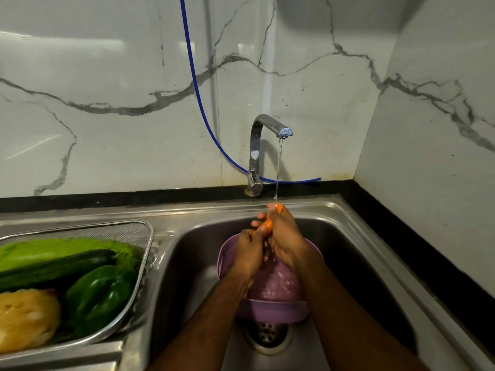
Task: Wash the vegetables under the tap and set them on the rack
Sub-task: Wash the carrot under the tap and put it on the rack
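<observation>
An orange carrot [268, 224] is held under the running stream from the chrome tap [263, 140], over the steel sink [356, 253]. My left hand [249, 253] grips its near end and my right hand [282, 236] wraps round its far part; only small orange bits show between the fingers. Left of the sink stands a wire mesh rack [146, 236] holding a green lettuce [40, 250], a dark cucumber [53, 269], a green bell pepper [99, 293] and a pale yellow vegetable [24, 319].
A purple plastic colander [276, 309] sits in the sink basin under my hands, just above the drain [266, 333]. A blue hose [198, 95] runs down the marble wall behind the tap. A black counter edge [428, 253] borders the sink on the right.
</observation>
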The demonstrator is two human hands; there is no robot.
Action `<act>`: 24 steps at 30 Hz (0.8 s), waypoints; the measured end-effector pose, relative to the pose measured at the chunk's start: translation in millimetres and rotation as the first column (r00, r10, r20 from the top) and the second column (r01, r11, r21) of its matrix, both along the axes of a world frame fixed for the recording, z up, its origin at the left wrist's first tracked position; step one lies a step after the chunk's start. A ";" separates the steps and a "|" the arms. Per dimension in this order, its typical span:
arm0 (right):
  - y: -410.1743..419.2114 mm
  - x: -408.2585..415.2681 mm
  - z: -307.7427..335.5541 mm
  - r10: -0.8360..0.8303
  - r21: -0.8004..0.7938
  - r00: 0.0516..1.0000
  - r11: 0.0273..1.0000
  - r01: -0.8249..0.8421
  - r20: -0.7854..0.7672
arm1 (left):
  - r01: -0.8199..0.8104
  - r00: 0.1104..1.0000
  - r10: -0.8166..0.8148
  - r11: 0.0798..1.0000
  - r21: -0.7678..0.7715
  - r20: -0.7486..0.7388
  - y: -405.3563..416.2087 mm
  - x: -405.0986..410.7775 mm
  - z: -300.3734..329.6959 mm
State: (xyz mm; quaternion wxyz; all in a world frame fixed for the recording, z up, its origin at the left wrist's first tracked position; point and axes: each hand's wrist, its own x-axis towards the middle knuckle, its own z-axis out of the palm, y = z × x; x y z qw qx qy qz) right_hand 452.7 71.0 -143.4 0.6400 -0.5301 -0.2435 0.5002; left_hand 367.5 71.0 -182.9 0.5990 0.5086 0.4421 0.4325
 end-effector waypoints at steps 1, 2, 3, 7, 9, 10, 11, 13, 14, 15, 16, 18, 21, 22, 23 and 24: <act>1.2 -1.8 -2.6 -0.009 0.009 0.999 1.000 0.008 0.052 | -0.009 1.000 0.009 1.000 0.028 -0.020 -0.3 -0.3 -1.1; 1.9 -2.9 -3.1 -0.028 0.020 0.995 0.999 0.026 0.093 | -0.013 0.998 0.016 0.999 0.052 -0.053 -1.5 -0.8 -1.7; 2.5 -2.4 -3.7 -0.053 0.029 0.989 0.998 0.050 0.135 | -0.018 0.996 0.025 0.997 0.078 -0.090 -2.9 -2.0 -1.6; 3.4 1.7 -1.6 -0.122 0.050 0.974 0.992 0.115 0.189 | 0.075 0.983 -0.047 0.986 0.152 -0.177 -5.0 -2.3 -1.8; 4.6 3.3 1.6 -0.091 0.044 0.987 0.995 0.086 0.132 | 0.137 0.968 -0.099 0.979 0.153 -0.232 -3.8 -0.8 -4.8; 3.8 3.0 3.7 -0.063 0.052 0.993 0.997 0.058 0.098 | 0.152 0.965 -0.115 0.977 0.147 -0.238 -3.1 -0.1 -5.9; 2.6 4.0 5.1 -0.032 0.066 0.998 0.997 0.028 0.054 | 0.159 0.966 -0.124 0.977 0.142 -0.229 -2.6 0.7 -5.5; -1.5 5.7 7.1 0.035 0.105 0.997 0.994 -0.028 -0.070 | 0.144 0.978 -0.125 0.984 0.106 -0.167 -3.0 0.9 -2.2; -3.9 6.0 7.7 0.064 0.120 0.990 0.992 -0.049 -0.124 | 0.134 0.983 -0.120 0.986 0.096 -0.141 -2.3 0.4 -1.5; -5.0 6.1 7.5 0.084 0.120 0.985 0.991 -0.067 -0.151 | 0.125 0.985 -0.109 0.986 0.109 -0.137 -1.6 -0.6 -1.1; -5.7 6.2 7.5 0.093 0.105 0.984 0.991 -0.078 -0.149 | 0.118 0.983 -0.096 0.983 0.140 -0.156 -1.0 -1.0 -1.8; -4.0 6.1 7.4 0.073 0.057 0.993 0.996 -0.068 -0.097 | 0.106 0.977 -0.065 0.975 0.197 -0.203 -0.8 -0.6 -4.4; -0.1 5.4 6.1 0.030 0.016 0.996 0.999 -0.029 -0.088 | 0.099 0.973 -0.043 0.966 0.240 -0.227 -2.9 2.5 -6.2; 0.1 4.9 5.6 0.024 0.019 0.994 1.000 -0.022 -0.109 | 0.099 0.972 -0.042 0.965 0.243 -0.231 -3.2 3.1 -6.1; -0.2 4.2 5.5 0.025 0.024 0.991 0.999 -0.022 -0.132 | 0.092 0.973 -0.036 0.967 0.238 -0.229 -2.9 3.1 -6.3; -1.4 3.4 5.9 0.032 0.034 0.987 0.999 -0.027 -0.159 | 0.080 0.973 -0.027 0.971 0.227 -0.227 -2.2 2.9 -6.5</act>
